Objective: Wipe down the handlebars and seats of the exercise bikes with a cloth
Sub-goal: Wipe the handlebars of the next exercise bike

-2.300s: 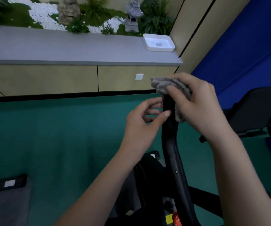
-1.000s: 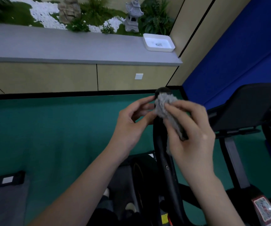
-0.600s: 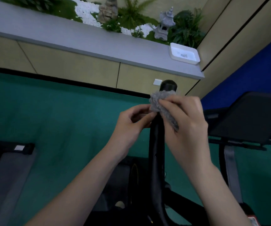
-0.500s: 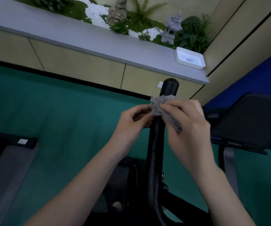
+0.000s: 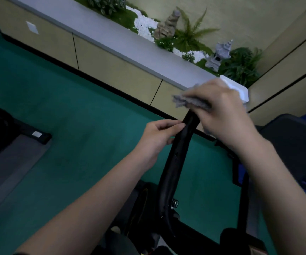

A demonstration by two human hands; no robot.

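A black handlebar (image 5: 176, 162) of the exercise bike rises from the bottom middle and curves up to the right. My right hand (image 5: 222, 115) is wrapped over its top end and holds a grey fluffy cloth (image 5: 187, 102) pressed on the tip, which is hidden under the cloth and hand. My left hand (image 5: 159, 137) pinches the bar from the left, just below the cloth, with thumb and fingertips touching the black grip. A black seat (image 5: 292, 144) of a neighbouring machine sits at the right edge.
Green floor (image 5: 84, 135) stretches to the left. A long beige cabinet with a grey top (image 5: 111, 39) runs along the back, carrying a white tray (image 5: 240, 89), plants and a small stone lantern (image 5: 218, 54). A dark machine base (image 5: 19, 133) lies at left.
The cloth and my right hand have slid up over the top end of the handlebar, covering the tip. My head has tilted, so the view leans left.
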